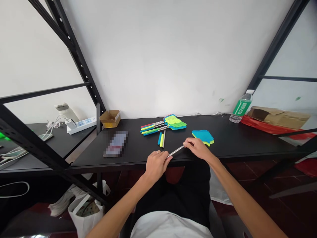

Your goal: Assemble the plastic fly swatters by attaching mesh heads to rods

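Note:
A thin silver metal rod spans the gap between my hands at the desk's front edge. My left hand is closed around its left end, and my right hand pinches the other end between thumb and fingers. Just behind my right hand lie a blue swatter head and a yellow-green one under it. Beyond my left hand rest a loose blue handle, a yellow handle and another silver rod. Farther back, several fly swatters with coloured heads and handles are piled together.
On the black desk are a phone-like blurred item and a small open cardboard box. A water bottle stands at the right beside red plastic and cardboard. Black rack posts frame both sides; a power strip lies left.

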